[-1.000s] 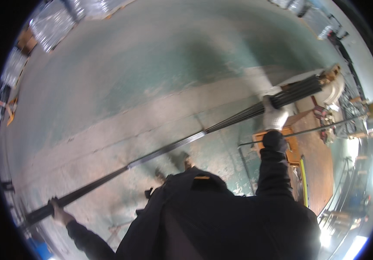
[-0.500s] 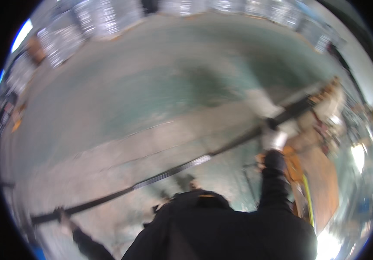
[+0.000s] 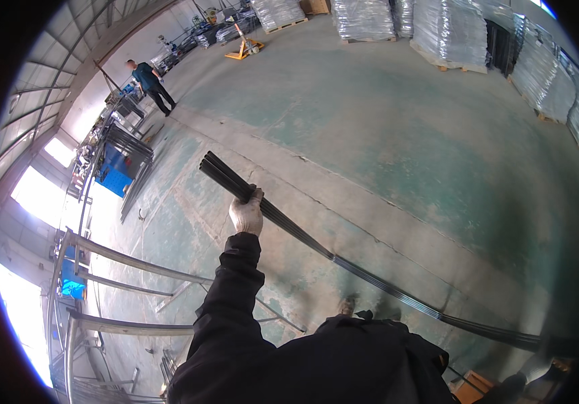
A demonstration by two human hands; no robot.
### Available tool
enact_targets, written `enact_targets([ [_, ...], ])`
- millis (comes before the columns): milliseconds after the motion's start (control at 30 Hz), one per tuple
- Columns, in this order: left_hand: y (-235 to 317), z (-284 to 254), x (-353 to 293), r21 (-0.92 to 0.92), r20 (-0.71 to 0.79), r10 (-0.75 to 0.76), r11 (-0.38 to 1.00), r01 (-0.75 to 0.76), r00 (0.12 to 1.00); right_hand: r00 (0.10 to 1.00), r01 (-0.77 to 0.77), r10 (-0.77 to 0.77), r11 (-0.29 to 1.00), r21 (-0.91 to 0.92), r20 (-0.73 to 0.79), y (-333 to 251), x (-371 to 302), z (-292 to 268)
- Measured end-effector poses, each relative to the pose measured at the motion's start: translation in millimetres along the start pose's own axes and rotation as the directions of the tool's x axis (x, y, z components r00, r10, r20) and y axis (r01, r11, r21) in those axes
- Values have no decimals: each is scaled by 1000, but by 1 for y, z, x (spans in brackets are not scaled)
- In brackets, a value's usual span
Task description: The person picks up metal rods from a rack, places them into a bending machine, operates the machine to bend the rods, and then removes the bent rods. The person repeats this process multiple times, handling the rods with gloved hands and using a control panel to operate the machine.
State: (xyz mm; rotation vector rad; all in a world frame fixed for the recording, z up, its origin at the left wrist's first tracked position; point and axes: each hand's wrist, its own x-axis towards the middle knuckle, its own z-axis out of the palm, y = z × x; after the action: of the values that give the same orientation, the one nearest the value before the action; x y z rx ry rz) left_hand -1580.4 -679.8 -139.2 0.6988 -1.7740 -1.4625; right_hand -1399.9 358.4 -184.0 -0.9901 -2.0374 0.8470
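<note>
A bundle of long, thin black metal tubes [image 3: 385, 286] crosses in front of my body, from the upper left down to the lower right. My left hand [image 3: 246, 213], in a whitish work glove, is closed around it close to its far left end, where the open tube ends show. Toward the dim right rim, my gloved right hand [image 3: 536, 367] is at the bundle's other end. Its fingers are partly blurred, but they appear wrapped round the tubes. The bundle is off the floor and looks bound at points along its length.
A metal frame rack [image 3: 134, 271] stands close by my left arm. Beyond it are a blue bin [image 3: 113, 172] and stacked tubes [image 3: 128, 143]. A person [image 3: 149, 84] is at the far left. A yellow pallet jack [image 3: 244, 47] and wrapped pallet loads [image 3: 448, 34] are farther back.
My view and body have swung left, bringing the rack and the person into sight while the wrapped loads shifted right. Both hands have kept hold of the bundle.
</note>
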Motion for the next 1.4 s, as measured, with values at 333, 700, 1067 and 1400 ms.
enact_targets([
  [333,-13,-8,13,-5,23,-14,1000,14,1000,660,462,-749,469,-753,-62,-4,111,-101],
  [700,5,-3,4,30,51,52,998,-53,997,823,545,-404,761,-352,400,-205,149,-149],
  [1067,3,-1,3,-43,35,36,998,-35,999,724,204,-89,975,-90,684,-286,242,-21],
  [1400,7,2,-1,-18,26,31,999,-30,999,648,16,-316,915,403,693,-336,205,112],
])
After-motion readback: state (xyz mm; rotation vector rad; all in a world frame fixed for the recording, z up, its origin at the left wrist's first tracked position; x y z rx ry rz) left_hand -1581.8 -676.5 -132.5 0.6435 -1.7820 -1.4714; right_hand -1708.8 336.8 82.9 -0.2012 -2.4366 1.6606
